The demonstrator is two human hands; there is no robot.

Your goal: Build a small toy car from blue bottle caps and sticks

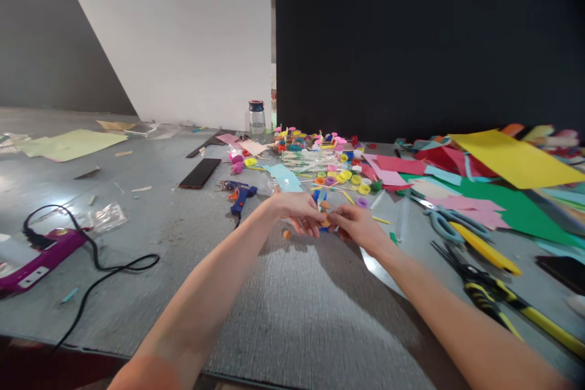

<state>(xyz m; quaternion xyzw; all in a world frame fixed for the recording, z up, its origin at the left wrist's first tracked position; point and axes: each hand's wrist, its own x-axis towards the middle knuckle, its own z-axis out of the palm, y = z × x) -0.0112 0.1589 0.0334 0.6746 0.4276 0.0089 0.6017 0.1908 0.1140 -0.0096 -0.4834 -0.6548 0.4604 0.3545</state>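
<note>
A grey tabletop (283,317) runs back to a white panel (183,36) and a black panel (425,42), and over its middle I have both hands close together in my view. Between their fingertips sits a small orange-brown piece (325,219), with a second rounded lump (325,205) of the same colour just beyond it. The two line up roughly fore and aft from where I look, so their long axis runs across the gap between the hands, not along the fingers.

The left hand (299,210) comes in from the left, its forefinger reaching the near piece and its other fingers curled below; I cannot tell how firmly it has hold. The right hand (354,222) comes from the other side, thumb and forefinger drawn nearly together, seemingly pinching the piece's right edge. Neither hand is clearly nearer: the piece lies just off the tips of both, and I judge that this opposed approach matters most.

Something blue (319,195) shows beyond the fingertips, partly hidden, so I can't make out its shape. An orange ball (287,234) rests on my side of the left fingers, a little to their left. The blue glue gun (243,195) lies farther left; scissors (450,222) lie off beyond the right hand, and coloured caps (350,177) are scattered past the fingertips.
</note>
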